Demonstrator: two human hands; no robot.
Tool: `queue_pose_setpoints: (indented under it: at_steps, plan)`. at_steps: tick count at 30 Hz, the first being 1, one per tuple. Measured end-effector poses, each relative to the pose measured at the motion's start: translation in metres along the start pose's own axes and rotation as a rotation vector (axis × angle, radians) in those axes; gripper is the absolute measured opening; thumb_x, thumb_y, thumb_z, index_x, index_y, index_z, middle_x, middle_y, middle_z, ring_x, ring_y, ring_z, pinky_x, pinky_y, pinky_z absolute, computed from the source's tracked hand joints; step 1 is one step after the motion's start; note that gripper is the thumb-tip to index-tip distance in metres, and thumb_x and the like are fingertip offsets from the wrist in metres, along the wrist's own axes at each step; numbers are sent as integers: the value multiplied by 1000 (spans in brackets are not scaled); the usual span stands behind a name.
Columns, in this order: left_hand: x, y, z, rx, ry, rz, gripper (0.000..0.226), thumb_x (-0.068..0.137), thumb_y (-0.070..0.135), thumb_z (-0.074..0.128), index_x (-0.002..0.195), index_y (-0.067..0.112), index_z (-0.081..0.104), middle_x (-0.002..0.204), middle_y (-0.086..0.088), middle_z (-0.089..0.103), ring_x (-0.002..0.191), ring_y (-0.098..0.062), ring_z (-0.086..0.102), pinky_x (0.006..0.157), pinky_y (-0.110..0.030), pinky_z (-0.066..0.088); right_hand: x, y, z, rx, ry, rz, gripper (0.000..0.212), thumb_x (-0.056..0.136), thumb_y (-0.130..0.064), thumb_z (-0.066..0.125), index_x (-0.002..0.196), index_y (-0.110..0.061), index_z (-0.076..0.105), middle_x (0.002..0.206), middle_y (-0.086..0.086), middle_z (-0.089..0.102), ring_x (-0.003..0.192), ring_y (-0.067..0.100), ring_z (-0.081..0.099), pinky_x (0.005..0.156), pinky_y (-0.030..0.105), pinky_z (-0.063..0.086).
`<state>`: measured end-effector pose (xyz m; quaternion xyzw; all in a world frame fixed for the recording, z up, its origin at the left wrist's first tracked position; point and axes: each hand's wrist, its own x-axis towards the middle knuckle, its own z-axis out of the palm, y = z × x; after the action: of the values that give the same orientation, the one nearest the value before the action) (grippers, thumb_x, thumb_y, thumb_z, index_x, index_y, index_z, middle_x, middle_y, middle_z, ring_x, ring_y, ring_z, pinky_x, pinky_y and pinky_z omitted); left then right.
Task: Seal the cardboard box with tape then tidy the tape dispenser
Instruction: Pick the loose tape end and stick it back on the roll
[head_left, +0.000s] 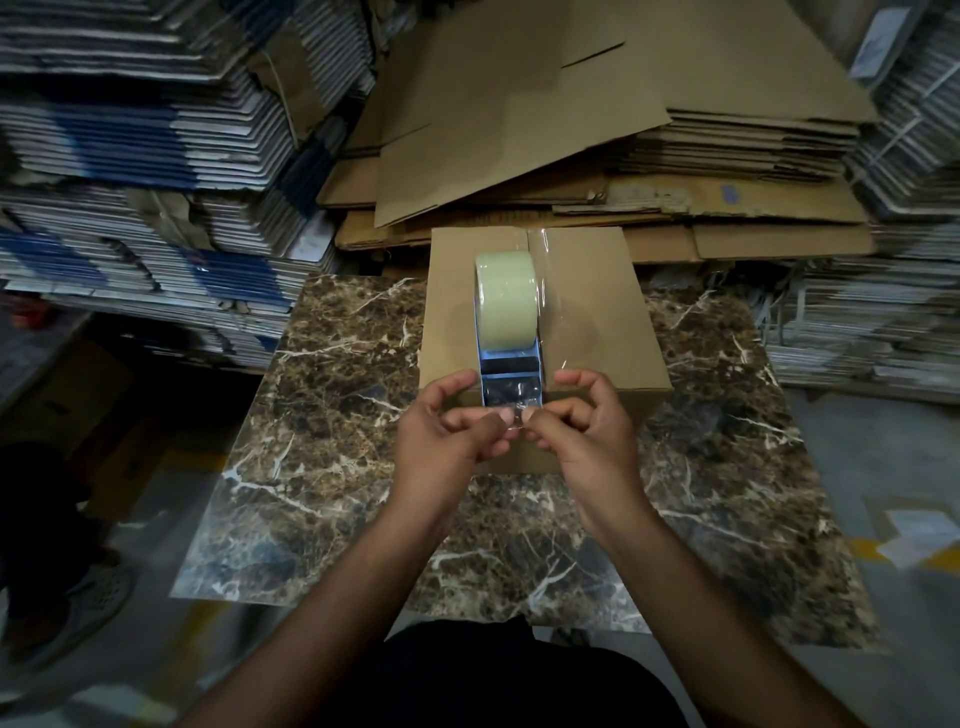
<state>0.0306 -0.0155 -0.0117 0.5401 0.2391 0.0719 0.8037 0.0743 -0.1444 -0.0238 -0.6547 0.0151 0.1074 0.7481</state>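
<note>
atop box (587, 312), hands pinch tape (516, 418)

Closed brown cardboard box (587, 312) sits on the marble-patterned worktop (322, 441), flaps shut. Strip of clear tape (545, 270) runs along the centre seam from the far edge toward the near edge, glossy and slightly wrinkled. Blue tape dispenser (511, 371) stands on the box top, just left of the seam, near the front edge, carrying a thick pale-green roll (506, 299). Its loose clear tape end hangs over the box's near edge.
</note>
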Motion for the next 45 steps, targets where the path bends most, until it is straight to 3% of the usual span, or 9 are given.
queue_pose_setpoints:
  at_steps: [8,18,26,30,33,36,38,42,45]
  plan:
    - [3,-2,-3,15,-48,43,54,79,-6,76,125,14,55,79,-10,78,72,-19,76,63,-25,58,-2,-2,5,-19,15,22,45,86,-11,76,123,-20,52,77,2,75,76,13,70,58,22,49]
    - [3,-3,-3,-20,-28,69,45,82,-8,73,121,9,56,74,-14,75,65,-19,73,61,-26,59,-1,5,5,116,38,46,69,86,-1,74,140,-32,43,75,3,74,73,12,66,67,24,53]
    - [1,-3,-6,34,10,106,48,80,-9,75,121,7,56,74,-14,76,66,-20,74,60,-27,59,-2,0,0,-76,51,-26,51,81,-8,81,119,-22,50,77,15,77,63,15,71,61,25,58]
    - [-5,-6,-9,96,0,102,48,81,-8,74,122,8,55,79,-13,78,70,-22,74,65,-33,61,7,-8,-13,-131,59,-24,20,91,-27,72,104,-16,62,76,11,76,59,16,68,53,29,56]
    - [-8,-9,-14,110,24,52,42,86,-6,69,122,10,55,79,-15,77,65,-24,73,63,-35,60,26,-13,-21,-203,75,-120,2,97,-16,64,95,-17,64,76,8,75,59,15,68,56,35,58]
    - [-6,-11,-19,103,94,44,36,90,-8,61,122,7,56,81,-19,75,63,-22,70,61,-33,58,53,-19,-22,-471,57,-329,17,92,-8,66,97,-25,65,85,-7,74,72,9,71,67,36,62]
    - [-5,-13,-20,161,139,86,36,88,-8,64,120,8,57,83,-18,71,69,-21,69,68,-34,59,70,-28,-20,-687,-89,-408,33,86,-7,72,112,-26,64,98,-13,71,83,1,68,74,26,61]
    - [-5,-16,-10,305,117,137,44,78,-3,78,116,11,61,92,-10,72,82,-11,69,84,-35,60,87,-40,-16,-850,-345,-410,63,78,-12,80,135,-24,55,102,-22,61,80,14,63,69,21,53]
    - [-7,-16,-3,313,160,162,53,69,2,88,110,19,59,92,0,69,80,-8,68,79,-26,60,85,-39,-15,-916,-346,-461,65,75,-17,81,135,-23,56,102,-11,60,79,12,59,72,29,52]
